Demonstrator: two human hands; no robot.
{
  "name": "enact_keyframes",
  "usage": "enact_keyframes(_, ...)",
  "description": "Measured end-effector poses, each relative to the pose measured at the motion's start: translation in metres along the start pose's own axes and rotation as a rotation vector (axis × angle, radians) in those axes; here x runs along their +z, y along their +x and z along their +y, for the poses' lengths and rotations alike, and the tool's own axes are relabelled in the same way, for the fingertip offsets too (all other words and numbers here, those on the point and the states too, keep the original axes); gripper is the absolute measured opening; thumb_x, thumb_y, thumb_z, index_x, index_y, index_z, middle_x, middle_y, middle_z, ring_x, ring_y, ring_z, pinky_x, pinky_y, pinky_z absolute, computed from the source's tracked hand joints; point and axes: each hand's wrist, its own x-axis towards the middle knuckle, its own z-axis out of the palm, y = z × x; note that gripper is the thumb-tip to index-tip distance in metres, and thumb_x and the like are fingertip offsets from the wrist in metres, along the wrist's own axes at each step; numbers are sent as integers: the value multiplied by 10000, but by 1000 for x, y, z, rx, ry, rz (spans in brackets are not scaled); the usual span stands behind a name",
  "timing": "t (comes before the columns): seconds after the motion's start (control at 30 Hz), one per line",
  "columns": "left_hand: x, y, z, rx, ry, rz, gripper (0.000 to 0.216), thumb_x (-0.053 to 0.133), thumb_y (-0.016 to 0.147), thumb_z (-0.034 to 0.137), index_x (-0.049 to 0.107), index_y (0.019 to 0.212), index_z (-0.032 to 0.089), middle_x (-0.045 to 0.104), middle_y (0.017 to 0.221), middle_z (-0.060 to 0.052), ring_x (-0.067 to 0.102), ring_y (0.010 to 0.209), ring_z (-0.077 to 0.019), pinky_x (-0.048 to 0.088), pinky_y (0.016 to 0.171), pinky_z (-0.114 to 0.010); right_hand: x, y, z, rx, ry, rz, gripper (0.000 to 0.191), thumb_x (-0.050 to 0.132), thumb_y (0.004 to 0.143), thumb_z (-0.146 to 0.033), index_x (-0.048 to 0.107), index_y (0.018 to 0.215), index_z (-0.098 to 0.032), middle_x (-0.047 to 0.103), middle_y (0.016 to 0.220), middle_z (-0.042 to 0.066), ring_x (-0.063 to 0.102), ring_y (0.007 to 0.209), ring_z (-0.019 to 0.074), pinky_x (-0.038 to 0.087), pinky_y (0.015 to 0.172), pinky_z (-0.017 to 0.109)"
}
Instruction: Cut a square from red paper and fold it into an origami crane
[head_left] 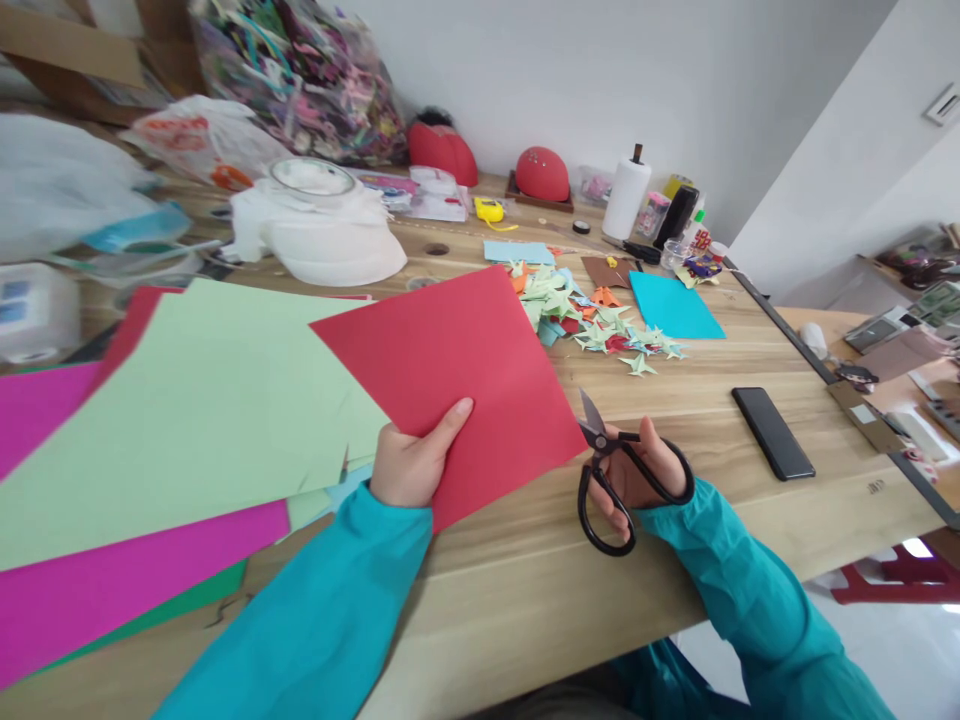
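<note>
My left hand (411,458) grips the near edge of a red paper sheet (457,370), thumb on top, holding it just above the wooden table (525,560). My right hand (637,478) has its fingers through the loops of black scissors (615,480); the blades point up toward the sheet's right corner and sit close to it. Left of the red sheet lies a spread of large sheets: light green (187,400), magenta (112,590) and a darker green edge.
A pile of small folded paper shapes (600,320) and a cyan sheet (675,305) lie further back. A black phone (772,432) rests at the right. White bowls (322,230), plastic bags, a paper towel roll (626,195) and red domes line the far edge.
</note>
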Motion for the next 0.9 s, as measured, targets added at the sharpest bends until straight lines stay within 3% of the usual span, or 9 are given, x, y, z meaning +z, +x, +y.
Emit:
enact_keyframes(0.13, 2, -9, 1, 107, -19, 5, 352, 768, 590, 340, 702, 892, 172, 716, 975, -71, 635, 994, -280, 519, 902, -412, -1, 0, -1, -34, 28, -104, 723, -151, 826, -613, 207, 1352, -271, 617, 653, 24, 484, 348, 108, 370, 329, 186)
enact_keyframes(0.2, 2, -10, 2, 84, -71, -28, 353, 781, 572, 332, 700, 881, 181, 715, 982, -60, 629, 1004, -278, 508, 917, -419, -1, 0, -1, -43, 32, -102, 711, -157, 829, -605, 194, 1355, -279, 614, 656, 15, 483, 346, 104, 372, 332, 183)
enact_keyframes(0.4, -3, -7, 11, -293, -492, -235, 406, 814, 508, 238, 696, 886, 150, 733, 861, -34, 672, 853, -271, 561, 803, -400, 0, 0, -1, -40, -12, -42, 751, -160, 817, -625, 201, 1366, -261, 599, 644, 1, 452, 333, 92, 410, 368, 212)
enact_keyframes(0.5, -5, -6, 16, -383, -605, -263, 468, 813, 501, 214, 686, 947, 147, 735, 811, -25, 685, 774, -231, 580, 726, -329, 0, 0, -1, -18, -34, -55, 755, -145, 815, -638, 195, 1372, -260, 607, 647, 1, 454, 335, 93, 434, 396, 234)
enact_keyframes(0.73, 1, -5, 13, -311, -494, -188, 526, 848, 451, 242, 683, 941, 148, 723, 951, -63, 669, 864, -265, 584, 744, -370, -3, 1, 1, -27, -54, -87, 744, -100, 815, -664, 168, 1387, -271, 621, 658, 10, 473, 342, 94, 434, 397, 229)
enact_keyframes(0.9, 2, -7, 13, -128, -303, -35, 395, 826, 484, 272, 698, 827, 122, 727, 912, -73, 659, 887, -269, 561, 810, -392, -3, 2, 2, -69, -39, -110, 710, -25, 833, -678, 157, 1392, -280, 625, 686, 13, 478, 355, 94, 428, 389, 222)
